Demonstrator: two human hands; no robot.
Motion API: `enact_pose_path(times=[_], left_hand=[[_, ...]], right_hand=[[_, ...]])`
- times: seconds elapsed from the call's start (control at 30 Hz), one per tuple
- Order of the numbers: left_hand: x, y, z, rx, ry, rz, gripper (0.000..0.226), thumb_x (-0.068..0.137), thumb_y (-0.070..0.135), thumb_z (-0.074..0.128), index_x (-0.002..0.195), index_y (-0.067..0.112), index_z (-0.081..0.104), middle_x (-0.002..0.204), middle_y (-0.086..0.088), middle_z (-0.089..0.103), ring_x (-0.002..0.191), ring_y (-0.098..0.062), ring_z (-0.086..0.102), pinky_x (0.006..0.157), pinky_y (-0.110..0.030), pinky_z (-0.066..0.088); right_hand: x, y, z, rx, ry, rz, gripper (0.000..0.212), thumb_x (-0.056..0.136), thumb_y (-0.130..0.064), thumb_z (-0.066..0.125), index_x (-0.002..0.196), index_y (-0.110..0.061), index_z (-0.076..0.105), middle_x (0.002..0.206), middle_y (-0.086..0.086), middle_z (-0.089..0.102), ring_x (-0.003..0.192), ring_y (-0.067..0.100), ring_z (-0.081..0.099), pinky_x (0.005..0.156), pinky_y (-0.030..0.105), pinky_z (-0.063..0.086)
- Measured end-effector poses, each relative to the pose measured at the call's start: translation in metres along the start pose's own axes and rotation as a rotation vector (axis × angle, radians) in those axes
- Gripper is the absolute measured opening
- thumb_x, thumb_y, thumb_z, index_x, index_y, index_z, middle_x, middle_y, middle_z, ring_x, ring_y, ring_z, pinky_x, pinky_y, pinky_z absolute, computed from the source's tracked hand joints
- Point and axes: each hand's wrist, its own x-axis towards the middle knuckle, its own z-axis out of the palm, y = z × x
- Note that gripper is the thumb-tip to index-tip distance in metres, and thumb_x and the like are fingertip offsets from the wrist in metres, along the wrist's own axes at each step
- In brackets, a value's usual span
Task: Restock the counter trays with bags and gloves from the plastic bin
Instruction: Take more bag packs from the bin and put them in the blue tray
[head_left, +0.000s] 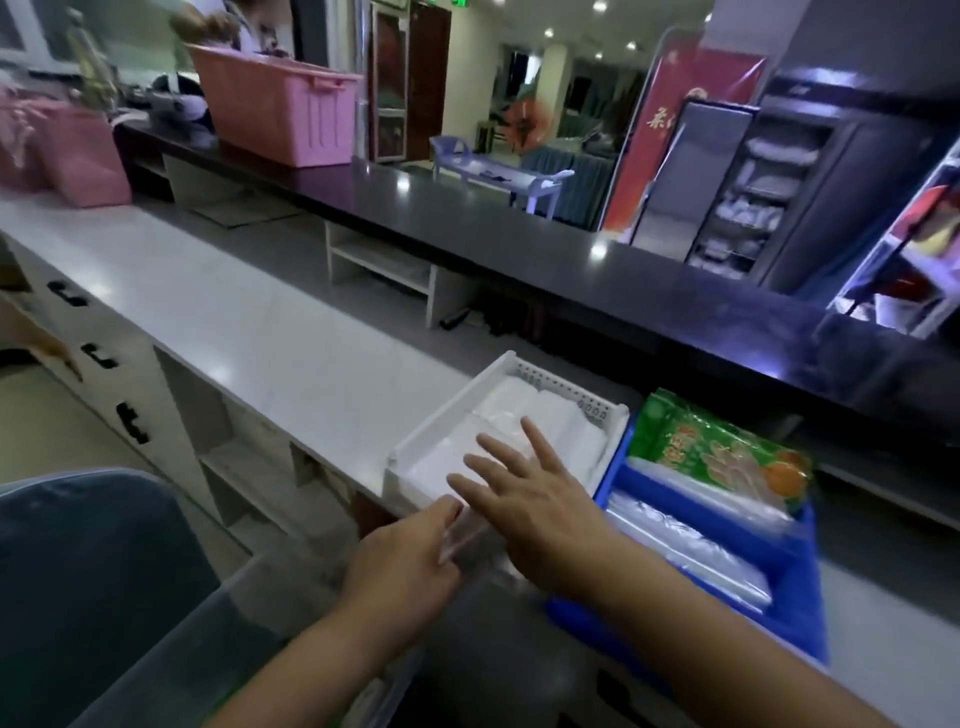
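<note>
Left hand (405, 556) pinches bag (470, 535) by white counter (234, 312).

bare hands and forearms, seen from the person's own head camera

the left hand (410, 551) and the right hand (524, 493) are uncovered, and so are both wrists and forearms, bare down to the bottom edge of the view. blur softens the fingers' fine detail. a thin strip of green (228, 699) shows beside the left forearm (311, 660); whether it is clothing cannot be told.

left hand (410, 553) pinches clear bag (469, 535) | right hand (535, 499) spread over white tray (448, 408)
</note>
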Motion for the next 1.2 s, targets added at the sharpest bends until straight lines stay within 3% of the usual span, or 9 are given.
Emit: enact_pose_path(times=[0.07, 0.13, 0.2, 0.27, 0.37, 0.6, 0.83, 1.0, 1.2], left_hand=[[0.014, 0.033, 0.006, 0.174, -0.006, 0.137, 0.037, 0.075, 0.021, 0.051, 0.108, 0.037, 0.046, 0.095, 0.005, 0.07, 0.083, -0.02, 0.064, 0.058, -0.028, 0.04], [0.03, 0.066, 0.017, 0.243, -0.046, 0.238, 0.041, 0.077, 0.019, 0.049, 0.113, 0.037, 0.046, 0.103, 0.005, 0.069, 0.089, -0.022, 0.063, 0.064, -0.029, 0.041], [0.049, 0.096, 0.029, 0.307, -0.067, 0.293, 0.033, 0.08, 0.022, 0.049, 0.11, 0.035, 0.047, 0.101, 0.003, 0.069, 0.087, -0.022, 0.062, 0.064, -0.029, 0.037], [0.067, 0.12, 0.045, 0.368, -0.065, 0.326, 0.019, 0.084, 0.028, 0.048, 0.102, 0.033, 0.047, 0.096, 0.003, 0.068, 0.081, -0.021, 0.061, 0.061, -0.027, 0.032], [0.093, 0.15, 0.076, 0.397, -0.07, 0.345, 0.011, 0.084, 0.035, 0.046, 0.093, 0.029, 0.046, 0.089, 0.001, 0.066, 0.075, -0.022, 0.058, 0.059, -0.028, 0.031], [0.143, 0.18, 0.144, 0.457, -0.212, 0.316, 0.026, 0.078, 0.036, 0.056, 0.1, 0.025, 0.049, 0.102, 0.001, 0.065, 0.094, -0.027, 0.06, 0.067, -0.033, 0.041], [0.188, 0.202, 0.178, 0.37, -0.195, 0.467, 0.014, 0.076, 0.028, 0.057, 0.088, 0.021, 0.051, 0.087, 0.0, 0.065, 0.081, -0.027, 0.059, 0.057, -0.029, 0.031], [0.209, 0.19, 0.204, 0.123, -0.206, 0.308, 0.052, 0.074, 0.035, 0.068, 0.121, 0.028, 0.046, 0.114, 0.007, 0.059, 0.102, -0.021, 0.058, 0.072, -0.03, 0.042], [0.208, 0.161, 0.245, 0.327, -0.586, 0.433, 0.022, 0.088, 0.027, 0.049, 0.106, 0.02, 0.059, 0.114, -0.003, 0.062, 0.102, -0.024, 0.058, 0.076, -0.034, 0.046]], right_hand=[[-0.016, 0.032, -0.002, -0.032, -0.018, -0.012, 0.087, 0.075, -0.019, 0.066, 0.147, -0.024, 0.016, 0.15, 0.01, 0.035, 0.143, 0.027, 0.021, 0.115, 0.053, -0.013], [-0.034, 0.063, -0.001, -0.004, -0.069, 0.017, 0.087, 0.072, -0.025, 0.071, 0.144, -0.023, 0.023, 0.139, 0.009, 0.048, 0.13, 0.027, 0.043, 0.117, 0.051, 0.015], [-0.054, 0.092, -0.001, 0.066, -0.096, 0.092, 0.057, 0.076, -0.028, 0.066, 0.128, -0.027, 0.045, 0.114, 0.004, 0.066, 0.104, 0.028, 0.061, 0.091, 0.037, 0.045], [-0.074, 0.121, 0.005, 0.111, -0.075, 0.182, 0.025, 0.078, -0.032, 0.059, 0.103, -0.028, 0.06, 0.09, 0.002, 0.071, 0.084, 0.029, 0.066, 0.065, 0.028, 0.041], [-0.101, 0.164, 0.017, 0.083, -0.094, 0.268, 0.016, 0.078, -0.033, 0.055, 0.091, -0.028, 0.064, 0.079, 0.002, 0.07, 0.075, 0.029, 0.065, 0.058, 0.027, 0.035], [-0.162, 0.245, 0.045, 0.092, -0.198, 0.429, 0.019, 0.077, -0.034, 0.054, 0.092, -0.024, 0.062, 0.087, 0.002, 0.069, 0.082, 0.03, 0.064, 0.064, 0.029, 0.041], [-0.197, 0.272, 0.064, 0.222, -0.229, 0.629, 0.022, 0.076, -0.036, 0.055, 0.092, -0.024, 0.064, 0.081, -0.002, 0.067, 0.074, 0.022, 0.062, 0.06, 0.029, 0.047], [-0.221, 0.282, 0.072, 0.275, -0.268, 0.861, 0.018, 0.074, -0.035, 0.056, 0.088, -0.027, 0.065, 0.075, -0.004, 0.066, 0.067, 0.017, 0.061, 0.059, 0.029, 0.05], [-0.254, 0.282, 0.068, 0.366, -0.276, 1.132, 0.01, 0.069, -0.037, 0.065, 0.075, -0.029, 0.065, 0.066, -0.006, 0.066, 0.061, 0.009, 0.06, 0.054, 0.029, 0.051]])
